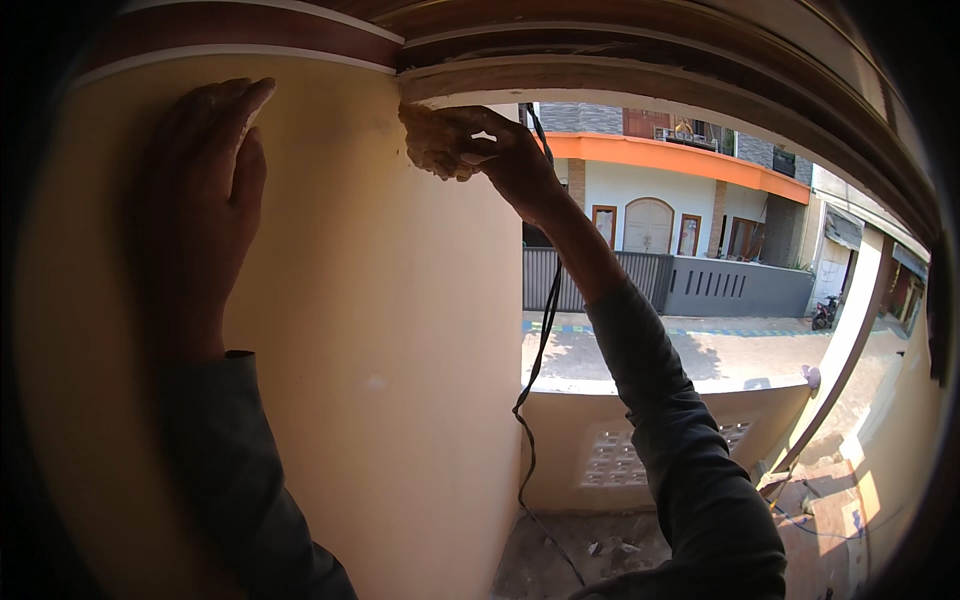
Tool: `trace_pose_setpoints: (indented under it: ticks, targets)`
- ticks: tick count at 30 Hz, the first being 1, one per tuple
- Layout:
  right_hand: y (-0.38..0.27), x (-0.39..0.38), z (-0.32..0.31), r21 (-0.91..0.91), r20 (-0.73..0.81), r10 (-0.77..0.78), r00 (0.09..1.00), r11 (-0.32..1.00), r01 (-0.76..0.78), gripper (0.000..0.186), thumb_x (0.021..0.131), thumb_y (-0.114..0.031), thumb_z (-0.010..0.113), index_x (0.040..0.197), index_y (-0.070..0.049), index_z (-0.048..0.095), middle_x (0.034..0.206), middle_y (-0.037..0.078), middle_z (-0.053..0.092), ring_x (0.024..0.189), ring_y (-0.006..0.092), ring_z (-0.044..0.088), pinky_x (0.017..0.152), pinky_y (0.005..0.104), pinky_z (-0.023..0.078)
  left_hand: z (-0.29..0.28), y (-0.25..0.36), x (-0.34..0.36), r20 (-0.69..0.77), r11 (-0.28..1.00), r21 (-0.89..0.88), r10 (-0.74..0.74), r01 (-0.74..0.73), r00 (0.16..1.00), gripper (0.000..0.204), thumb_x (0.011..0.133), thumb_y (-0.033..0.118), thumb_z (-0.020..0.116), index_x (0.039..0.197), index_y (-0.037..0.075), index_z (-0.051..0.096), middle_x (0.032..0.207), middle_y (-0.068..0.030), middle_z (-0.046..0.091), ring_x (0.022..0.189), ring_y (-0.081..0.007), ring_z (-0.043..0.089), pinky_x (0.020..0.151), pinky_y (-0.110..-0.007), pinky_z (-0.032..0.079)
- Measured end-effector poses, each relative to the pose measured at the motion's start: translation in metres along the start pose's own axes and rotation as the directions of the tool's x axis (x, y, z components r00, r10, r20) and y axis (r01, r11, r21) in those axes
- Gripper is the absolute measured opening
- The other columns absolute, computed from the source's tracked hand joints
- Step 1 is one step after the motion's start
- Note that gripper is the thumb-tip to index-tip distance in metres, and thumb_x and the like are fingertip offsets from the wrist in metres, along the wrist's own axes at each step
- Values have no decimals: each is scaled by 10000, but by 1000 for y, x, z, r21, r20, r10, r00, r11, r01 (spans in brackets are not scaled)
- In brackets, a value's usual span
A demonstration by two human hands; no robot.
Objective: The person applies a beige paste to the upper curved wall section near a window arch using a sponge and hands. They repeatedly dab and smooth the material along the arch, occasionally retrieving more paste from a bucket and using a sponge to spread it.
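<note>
My right hand (pixel 515 165) reaches up and grips a rough, tan, sponge-like piece (pixel 432 145) between fingers and thumb. That piece is pressed at the top edge of a cream-yellow wall (pixel 390 290), just beneath the end of a brown wooden beam (pixel 600 82). To the left, my left hand (pixel 205 200) is raised at the same wall with nothing in it. Its fingers stretch upward and its thumb stands a little apart. Whether the left palm touches the wall cannot be made out. Dark grey sleeves cover both forearms.
A black cable (pixel 548 310) hangs beside the wall's right edge down to the floor. A low wall with vent blocks (pixel 612 460) stands below on the right. Beyond lie a street, a grey fence (pixel 740 287) and a house with an orange band (pixel 680 155).
</note>
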State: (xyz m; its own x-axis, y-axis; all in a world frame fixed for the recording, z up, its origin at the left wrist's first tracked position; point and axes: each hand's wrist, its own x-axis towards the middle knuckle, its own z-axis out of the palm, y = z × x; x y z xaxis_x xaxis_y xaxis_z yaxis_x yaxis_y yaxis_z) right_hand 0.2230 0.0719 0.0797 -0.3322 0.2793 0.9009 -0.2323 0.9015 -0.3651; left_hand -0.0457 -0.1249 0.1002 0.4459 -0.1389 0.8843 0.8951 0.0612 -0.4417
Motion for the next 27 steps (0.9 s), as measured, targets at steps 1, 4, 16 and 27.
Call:
trace_pose_setpoints:
  ticks: [1, 4, 16, 27]
  targets:
    - [-5, -7, -8, -2, 1, 55, 998, 998, -55, 361, 976, -51, 643, 1336, -36, 622, 1139, 87, 687, 940, 170, 671, 807, 326, 549, 2, 5, -1, 19, 987, -138, -84, 86, 996, 289, 981, 118, 630, 1263, 102, 690, 1216, -110, 705, 1114, -265, 682, 945, -389, 555]
    - [-11, -19, -28, 72, 20, 132, 991, 989, -133, 455, 990, -3, 613, 1432, -74, 532, 1276, 118, 650, 1046, 199, 650, 843, 347, 550, 5, 27, -1, 167, 835, -450, -270, 317, 948, 232, 1012, 123, 621, 1227, 110, 707, 1098, -117, 744, 971, -236, 726, 833, -346, 579]
    - [-32, -46, -13, -135, 129, 262, 956, 960, -245, 439, 898, -33, 758, 1285, -85, 558, 1004, 66, 705, 827, 122, 643, 633, 268, 512, 34, 62, -25, 520, 580, -662, -100, 475, 848, 345, 1010, 132, 649, 1341, 36, 632, 1309, -125, 688, 1107, -218, 687, 916, -355, 581]
    - [-25, -56, 15, 71, -14, 22, 1000, 997, -20, 336, 960, -62, 701, 1277, -22, 597, 1033, 62, 697, 947, 159, 668, 852, 307, 566, 40, 72, -22, 772, 333, -567, -102, 753, 627, 295, 974, 233, 692, 1092, -37, 674, 913, -78, 723, 823, -138, 682, 799, -302, 565]
